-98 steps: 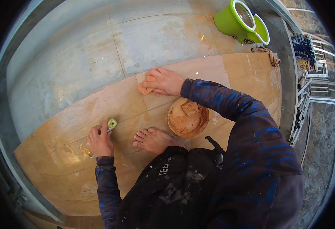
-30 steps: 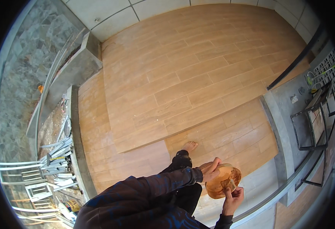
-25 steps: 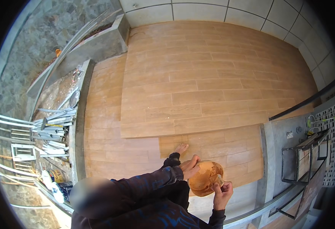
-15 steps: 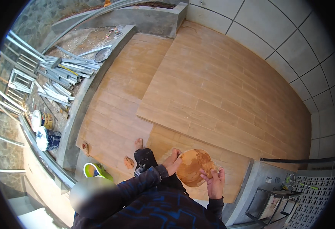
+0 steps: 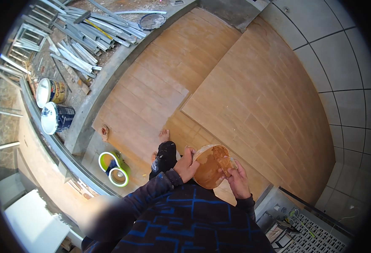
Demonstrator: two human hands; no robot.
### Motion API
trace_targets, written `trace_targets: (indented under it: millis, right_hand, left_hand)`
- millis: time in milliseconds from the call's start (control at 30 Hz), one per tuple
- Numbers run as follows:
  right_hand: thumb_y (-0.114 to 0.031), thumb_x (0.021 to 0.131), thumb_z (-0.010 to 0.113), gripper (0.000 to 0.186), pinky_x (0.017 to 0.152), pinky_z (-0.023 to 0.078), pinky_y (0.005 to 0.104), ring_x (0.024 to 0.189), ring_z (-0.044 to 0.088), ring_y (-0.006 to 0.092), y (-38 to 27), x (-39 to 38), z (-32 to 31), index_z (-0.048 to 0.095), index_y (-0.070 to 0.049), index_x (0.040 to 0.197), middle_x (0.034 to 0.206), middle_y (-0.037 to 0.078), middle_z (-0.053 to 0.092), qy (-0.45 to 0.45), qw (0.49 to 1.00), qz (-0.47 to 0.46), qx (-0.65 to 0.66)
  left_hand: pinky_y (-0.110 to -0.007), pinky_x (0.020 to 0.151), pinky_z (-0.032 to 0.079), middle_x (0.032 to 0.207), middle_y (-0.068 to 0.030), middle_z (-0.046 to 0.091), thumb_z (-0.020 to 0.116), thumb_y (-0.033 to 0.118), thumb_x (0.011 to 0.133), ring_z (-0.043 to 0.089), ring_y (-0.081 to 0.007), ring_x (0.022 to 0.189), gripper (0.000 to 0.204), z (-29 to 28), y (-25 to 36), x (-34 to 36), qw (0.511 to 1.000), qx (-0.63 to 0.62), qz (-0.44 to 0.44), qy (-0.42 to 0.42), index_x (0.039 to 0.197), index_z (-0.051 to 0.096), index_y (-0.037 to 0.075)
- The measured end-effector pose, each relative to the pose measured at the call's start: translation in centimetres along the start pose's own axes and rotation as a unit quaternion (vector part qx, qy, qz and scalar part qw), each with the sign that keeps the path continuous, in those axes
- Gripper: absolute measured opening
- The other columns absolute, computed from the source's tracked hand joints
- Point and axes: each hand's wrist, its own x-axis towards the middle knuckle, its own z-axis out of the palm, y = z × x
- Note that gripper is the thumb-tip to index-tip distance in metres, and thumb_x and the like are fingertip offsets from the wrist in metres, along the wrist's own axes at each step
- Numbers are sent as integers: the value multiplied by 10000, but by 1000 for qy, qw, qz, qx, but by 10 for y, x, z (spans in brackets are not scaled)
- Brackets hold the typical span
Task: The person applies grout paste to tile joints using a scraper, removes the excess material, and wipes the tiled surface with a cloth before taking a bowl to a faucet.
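My left hand (image 5: 186, 165) grips the near-left rim of a round bowl (image 5: 201, 184), thumb at its edge. Reddish-brown paste (image 5: 206, 169) coats the inside of the bowl, thicker along the far side. On the right, my right hand (image 5: 238, 182) pinches a small flat piece (image 5: 226, 163) smeared with the same paste, over the bowl's right side. Its exact kind is not clear. The bowl is held in front of my body, above the wood-look tiled floor (image 5: 151, 90).
A raised tiled step (image 5: 253, 101) lies ahead and right. To my left stand a green-and-white mop bucket (image 5: 126, 170) and two paint buckets (image 5: 61, 117). Beyond a concrete kerb (image 5: 109, 78) lie metal profiles (image 5: 97, 33). My bare foot (image 5: 164, 135) stands near the step.
The view has swung, so the floor and buckets sit differently in it. The mop bucket shows more fully. Both hands keep their hold; the flat piece is tilted differently against the bowl's right side.
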Motion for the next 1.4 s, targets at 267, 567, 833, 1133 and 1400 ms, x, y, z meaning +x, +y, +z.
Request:
trace_targets:
  millis: [267, 567, 833, 1133, 1400]
  right_hand:
    - [-35, 1018, 452, 430, 844, 516, 363, 1091, 669, 263, -38, 42, 77, 445, 10, 1445, 1336, 177, 635, -2, 999, -21, -46]
    - [-144, 1038, 572, 431, 828, 549, 308, 934, 694, 176, -157, 161, 99, 511, 22, 1431, 1149, 150, 714, -94, 911, -170, -365]
    - [-134, 973, 656, 417, 993, 502, 352, 1165, 629, 333, -136, 210, 122, 600, -64, 1381, 1328, 192, 635, -305, 611, -513, -521]
    - [-222, 1030, 631, 316, 933, 514, 301, 1013, 651, 125, -214, 189, -1, 639, -22, 1275, 1119, 51, 716, -273, 839, -288, -372]
    - [-243, 1009, 632, 370, 796, 512, 284, 931, 658, 104, -164, 288, -43, 604, -82, 1342, 1112, 38, 721, -201, 870, -132, -431]
  left_hand:
    - [-411, 863, 489, 990, -259, 559, 525, 144, 944, 613, -356, 932, 397, -65, -7, 43, 996, -90, 16, 0, 1236, 340, -51]
    - [-328, 1044, 383, 1216, -117, 459, 393, 151, 960, 456, -183, 1117, 351, -155, -4, 111, 945, -225, -29, 236, 1276, 402, 1]
    - [-381, 1072, 456, 1353, -114, 547, 435, 239, 981, 551, -238, 1253, 454, -95, 6, 103, 790, -504, 47, 346, 1374, 463, 14]
    - [-435, 1110, 451, 1394, -130, 594, 430, 343, 987, 560, -279, 1313, 538, -11, -61, -104, 623, -474, 7, 623, 1418, 490, 27]
    - [-444, 1095, 466, 1438, -113, 567, 419, 409, 998, 549, -282, 1328, 557, 6, -112, -281, 513, -407, -57, 753, 1422, 498, 57]
